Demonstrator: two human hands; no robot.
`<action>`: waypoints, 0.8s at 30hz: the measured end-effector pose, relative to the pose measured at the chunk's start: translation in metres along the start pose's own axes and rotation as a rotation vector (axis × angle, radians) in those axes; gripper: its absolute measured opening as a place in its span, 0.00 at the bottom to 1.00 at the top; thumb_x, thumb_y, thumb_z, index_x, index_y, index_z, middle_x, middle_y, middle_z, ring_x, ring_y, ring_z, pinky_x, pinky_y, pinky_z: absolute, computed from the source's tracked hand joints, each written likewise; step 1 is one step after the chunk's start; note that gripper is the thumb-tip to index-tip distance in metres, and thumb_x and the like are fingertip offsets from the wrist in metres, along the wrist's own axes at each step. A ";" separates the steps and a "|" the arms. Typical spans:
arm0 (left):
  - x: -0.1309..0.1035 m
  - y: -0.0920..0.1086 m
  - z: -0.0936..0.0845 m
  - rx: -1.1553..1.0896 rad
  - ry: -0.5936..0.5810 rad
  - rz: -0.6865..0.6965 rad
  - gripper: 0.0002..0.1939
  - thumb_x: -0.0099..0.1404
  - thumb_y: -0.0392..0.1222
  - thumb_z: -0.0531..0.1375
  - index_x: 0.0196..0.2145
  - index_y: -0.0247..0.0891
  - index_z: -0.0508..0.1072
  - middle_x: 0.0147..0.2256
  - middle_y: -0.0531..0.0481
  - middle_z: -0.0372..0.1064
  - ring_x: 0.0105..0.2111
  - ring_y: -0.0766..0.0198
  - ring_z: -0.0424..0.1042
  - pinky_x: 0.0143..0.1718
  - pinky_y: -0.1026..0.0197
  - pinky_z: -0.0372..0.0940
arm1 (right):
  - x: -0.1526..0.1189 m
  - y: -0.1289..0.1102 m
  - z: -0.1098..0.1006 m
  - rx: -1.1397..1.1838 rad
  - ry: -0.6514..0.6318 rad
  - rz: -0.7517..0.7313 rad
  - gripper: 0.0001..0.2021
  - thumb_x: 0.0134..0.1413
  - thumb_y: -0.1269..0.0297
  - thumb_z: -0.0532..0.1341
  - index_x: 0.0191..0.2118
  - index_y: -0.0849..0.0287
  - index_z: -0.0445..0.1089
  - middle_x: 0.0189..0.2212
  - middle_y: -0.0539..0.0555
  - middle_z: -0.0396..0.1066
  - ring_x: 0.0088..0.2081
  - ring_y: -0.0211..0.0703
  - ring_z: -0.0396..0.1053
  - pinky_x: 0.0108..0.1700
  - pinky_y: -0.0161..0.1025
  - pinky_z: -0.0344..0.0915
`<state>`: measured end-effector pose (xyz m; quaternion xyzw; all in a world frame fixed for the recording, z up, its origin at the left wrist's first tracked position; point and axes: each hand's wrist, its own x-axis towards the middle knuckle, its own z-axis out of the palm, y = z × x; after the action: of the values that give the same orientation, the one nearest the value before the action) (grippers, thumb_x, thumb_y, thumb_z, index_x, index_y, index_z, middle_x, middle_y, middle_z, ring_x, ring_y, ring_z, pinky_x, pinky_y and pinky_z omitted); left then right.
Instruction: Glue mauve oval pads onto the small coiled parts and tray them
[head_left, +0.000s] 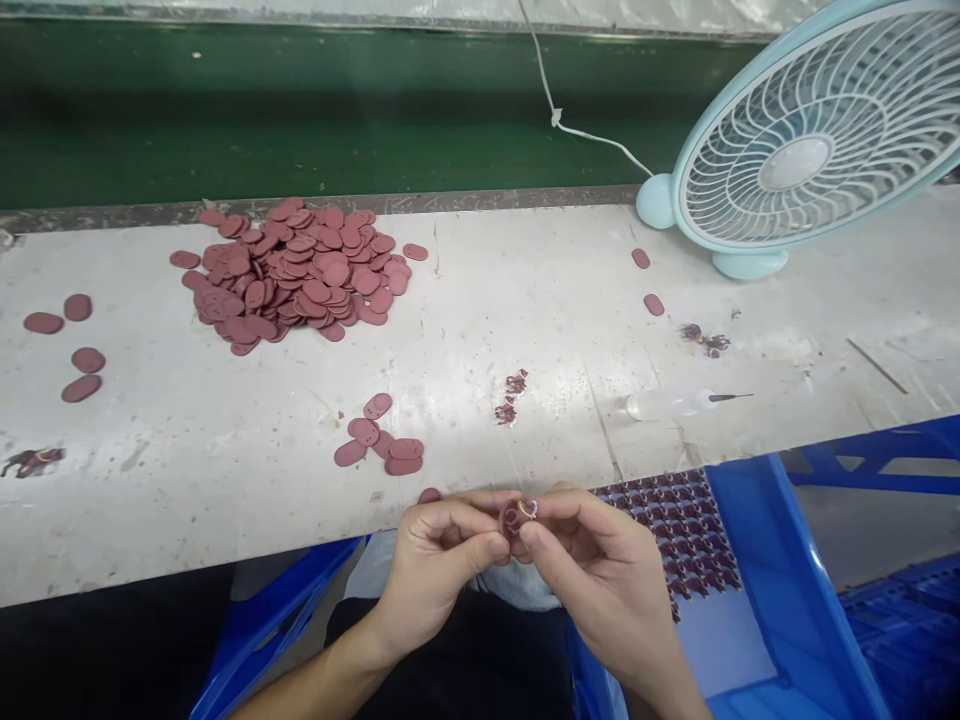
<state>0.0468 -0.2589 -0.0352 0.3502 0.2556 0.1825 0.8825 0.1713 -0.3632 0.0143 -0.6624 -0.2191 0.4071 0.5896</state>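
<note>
My left hand (pixel 450 545) and my right hand (pixel 600 560) meet at the table's front edge, fingertips almost touching. Between them is a small maroon oval piece (pixel 510 518), pinched by my left thumb and fingers. A tiny brown-and-white figure (pixel 529 508) sits against it, held in my right thumb and forefinger. Fingers partly hide both parts, so I cannot tell whether they are joined. Just beyond my left hand, a loose maroon oval disc (pixel 429 496) shows partly above the fingers. Two small brown figures (pixel 517 382) lie on the table ahead of my hands.
A large heap of maroon discs (pixel 300 270) lies at the back left, with a smaller group (pixel 365 432) nearer. A thin-tipped clear bottle (pixel 667 403) lies right of centre, below a light-blue fan (pixel 795 165). A blue crate (pixel 806 600) holds rows of brown figures (pixel 686 530).
</note>
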 end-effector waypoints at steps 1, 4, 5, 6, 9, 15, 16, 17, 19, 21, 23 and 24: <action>0.000 -0.001 -0.001 0.005 -0.003 0.006 0.06 0.62 0.32 0.68 0.32 0.42 0.83 0.46 0.47 0.80 0.46 0.57 0.79 0.43 0.62 0.73 | 0.000 0.000 0.000 0.010 0.000 -0.002 0.03 0.62 0.67 0.65 0.40 0.53 0.77 0.33 0.50 0.76 0.33 0.37 0.76 0.35 0.32 0.74; -0.001 -0.003 -0.001 0.024 0.004 0.021 0.07 0.63 0.31 0.67 0.33 0.42 0.83 0.47 0.46 0.80 0.46 0.56 0.79 0.43 0.62 0.74 | 0.001 0.001 0.001 0.037 -0.002 -0.010 0.03 0.62 0.67 0.65 0.40 0.52 0.77 0.34 0.50 0.76 0.33 0.37 0.76 0.36 0.32 0.75; -0.002 -0.003 -0.002 0.031 0.009 0.024 0.07 0.63 0.31 0.67 0.33 0.42 0.83 0.47 0.46 0.80 0.47 0.56 0.78 0.43 0.62 0.74 | 0.001 0.001 0.001 0.043 -0.004 -0.010 0.04 0.62 0.67 0.65 0.40 0.52 0.77 0.34 0.50 0.76 0.33 0.37 0.76 0.36 0.32 0.75; -0.002 -0.003 -0.001 0.040 0.015 0.025 0.07 0.63 0.31 0.67 0.33 0.42 0.83 0.47 0.46 0.80 0.48 0.55 0.78 0.43 0.62 0.74 | 0.001 0.002 0.001 0.047 -0.003 -0.011 0.04 0.63 0.67 0.65 0.40 0.52 0.77 0.34 0.50 0.76 0.34 0.37 0.76 0.36 0.32 0.75; -0.003 -0.002 0.000 0.065 0.017 0.032 0.07 0.62 0.31 0.68 0.33 0.43 0.83 0.48 0.46 0.80 0.49 0.55 0.78 0.46 0.61 0.74 | 0.001 0.003 0.001 0.052 0.004 -0.024 0.04 0.63 0.67 0.65 0.40 0.52 0.77 0.35 0.51 0.77 0.34 0.38 0.77 0.36 0.32 0.75; -0.001 0.007 0.005 0.109 0.001 0.055 0.08 0.62 0.30 0.67 0.33 0.43 0.83 0.46 0.48 0.81 0.46 0.60 0.79 0.48 0.63 0.74 | -0.001 0.006 0.002 0.049 0.010 -0.066 0.05 0.62 0.68 0.65 0.42 0.51 0.77 0.36 0.51 0.77 0.35 0.40 0.77 0.37 0.34 0.76; 0.000 0.008 0.006 0.117 0.003 0.055 0.08 0.62 0.30 0.68 0.33 0.43 0.83 0.46 0.49 0.81 0.45 0.61 0.79 0.47 0.64 0.74 | -0.002 0.007 0.002 0.052 0.014 -0.065 0.05 0.62 0.67 0.65 0.42 0.50 0.77 0.36 0.51 0.77 0.35 0.40 0.77 0.37 0.34 0.76; 0.001 0.009 0.006 0.124 0.008 0.054 0.08 0.62 0.30 0.68 0.33 0.43 0.83 0.45 0.49 0.81 0.44 0.61 0.80 0.46 0.65 0.75 | -0.002 0.007 0.001 0.058 0.017 -0.053 0.05 0.62 0.67 0.65 0.42 0.50 0.77 0.36 0.52 0.77 0.36 0.40 0.78 0.38 0.35 0.76; 0.001 0.011 0.007 0.152 0.023 0.055 0.07 0.61 0.31 0.68 0.32 0.43 0.83 0.46 0.49 0.81 0.44 0.61 0.80 0.45 0.65 0.75 | -0.001 0.009 0.000 0.082 0.016 -0.003 0.04 0.62 0.65 0.65 0.41 0.50 0.78 0.37 0.52 0.78 0.36 0.41 0.78 0.38 0.35 0.77; 0.001 0.012 0.008 0.195 0.046 0.075 0.07 0.61 0.31 0.69 0.32 0.43 0.84 0.46 0.48 0.80 0.45 0.60 0.80 0.46 0.64 0.75 | -0.001 0.012 -0.002 0.110 0.016 0.046 0.04 0.62 0.64 0.66 0.41 0.50 0.78 0.37 0.52 0.79 0.36 0.41 0.78 0.39 0.34 0.77; 0.000 0.013 0.009 0.239 0.072 0.106 0.06 0.60 0.32 0.69 0.32 0.42 0.84 0.48 0.47 0.80 0.46 0.59 0.80 0.48 0.63 0.75 | 0.000 0.015 -0.003 0.144 0.023 0.069 0.04 0.62 0.64 0.66 0.41 0.50 0.78 0.36 0.52 0.80 0.35 0.40 0.79 0.39 0.33 0.77; 0.000 0.013 0.009 0.253 0.083 0.119 0.06 0.60 0.32 0.69 0.32 0.42 0.84 0.48 0.47 0.80 0.46 0.59 0.80 0.48 0.63 0.75 | 0.001 0.016 -0.002 0.165 0.031 0.071 0.04 0.62 0.64 0.66 0.42 0.50 0.78 0.36 0.51 0.80 0.35 0.40 0.79 0.38 0.33 0.77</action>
<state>0.0501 -0.2548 -0.0202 0.4652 0.2917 0.2153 0.8075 0.1705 -0.3675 -0.0011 -0.6253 -0.1519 0.4342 0.6304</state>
